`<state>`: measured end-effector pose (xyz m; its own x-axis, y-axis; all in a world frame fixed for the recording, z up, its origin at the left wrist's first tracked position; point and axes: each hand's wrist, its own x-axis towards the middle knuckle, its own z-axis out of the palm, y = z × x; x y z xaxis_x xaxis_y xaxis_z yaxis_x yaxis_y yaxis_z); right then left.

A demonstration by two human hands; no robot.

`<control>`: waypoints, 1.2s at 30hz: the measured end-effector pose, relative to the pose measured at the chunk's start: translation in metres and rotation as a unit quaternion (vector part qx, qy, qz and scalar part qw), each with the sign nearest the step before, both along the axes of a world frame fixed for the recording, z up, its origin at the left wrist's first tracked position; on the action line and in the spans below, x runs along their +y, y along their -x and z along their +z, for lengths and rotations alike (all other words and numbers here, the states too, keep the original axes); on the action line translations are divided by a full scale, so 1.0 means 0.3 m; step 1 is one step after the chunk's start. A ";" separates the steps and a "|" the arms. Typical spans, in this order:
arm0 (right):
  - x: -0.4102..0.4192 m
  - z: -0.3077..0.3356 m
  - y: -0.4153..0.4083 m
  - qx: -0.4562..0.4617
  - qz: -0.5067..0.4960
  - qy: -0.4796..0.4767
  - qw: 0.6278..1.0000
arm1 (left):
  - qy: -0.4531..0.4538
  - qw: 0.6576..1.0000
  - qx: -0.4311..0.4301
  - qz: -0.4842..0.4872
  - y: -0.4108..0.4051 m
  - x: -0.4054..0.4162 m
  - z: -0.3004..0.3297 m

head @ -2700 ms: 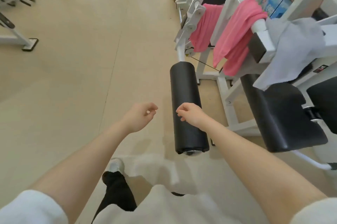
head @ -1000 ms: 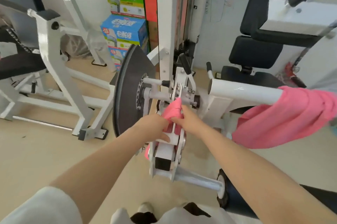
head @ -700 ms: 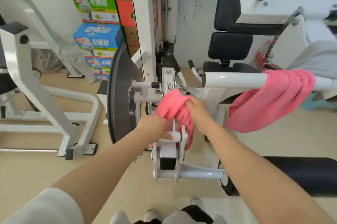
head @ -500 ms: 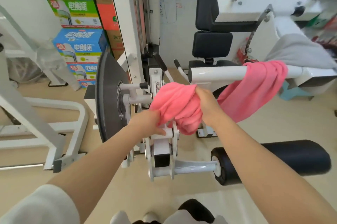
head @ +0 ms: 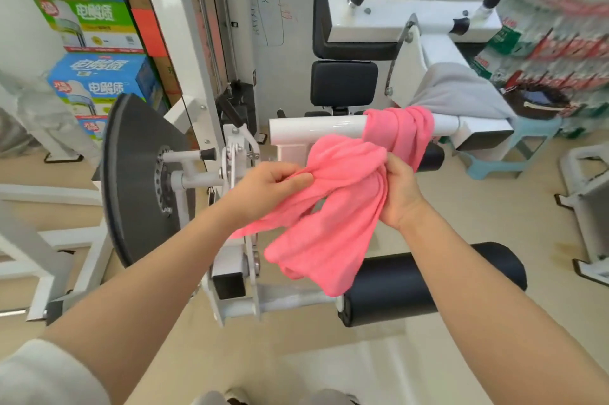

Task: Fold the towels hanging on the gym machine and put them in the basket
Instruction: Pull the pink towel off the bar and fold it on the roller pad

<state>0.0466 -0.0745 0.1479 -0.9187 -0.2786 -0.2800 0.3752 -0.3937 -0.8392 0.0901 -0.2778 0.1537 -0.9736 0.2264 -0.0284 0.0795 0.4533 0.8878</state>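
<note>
The left hand [head: 267, 185] is curled round a bunched fold of a pink towel [head: 329, 207], the cloth being pinched between thumb and fingers. The right hand [head: 398, 190] is closed on the same towel at its right side, with the fingers wrapped into the fabric. The towel is held in the air between the two hands, in front of the white gym machine [head: 230, 154], and its lower part hangs crumpled below them, above the black foam roller [head: 428, 282].

A second pink towel [head: 405, 131] is draped over the white horizontal bar [head: 316, 127] just behind the right hand. To its right, a grey towel [head: 458, 91] is laid over the white frame of the machine. A dark weight disc [head: 131, 174] is mounted at the left of the machine, and black seat pads [head: 344, 83] are seen behind the bar.

Stacked cartons [head: 95, 75] in blue and green stand against the wall at the left. A dark woven basket [head: 540, 101] is set on a pale blue stool [head: 514, 154] at the right, well apart from the hands. The floor is beige.
</note>
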 end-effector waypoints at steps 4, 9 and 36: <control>0.179 -0.056 0.028 0.086 -0.048 -0.321 0.942 | 0.151 0.987 -0.008 0.050 0.027 0.091 -0.031; 0.312 -0.068 0.011 0.158 -0.087 -0.349 0.920 | 0.106 0.986 0.030 0.128 0.026 0.212 -0.058; 0.577 -0.031 -0.031 0.282 0.146 -0.428 0.846 | 0.046 0.992 -0.051 0.104 -0.004 0.690 -0.062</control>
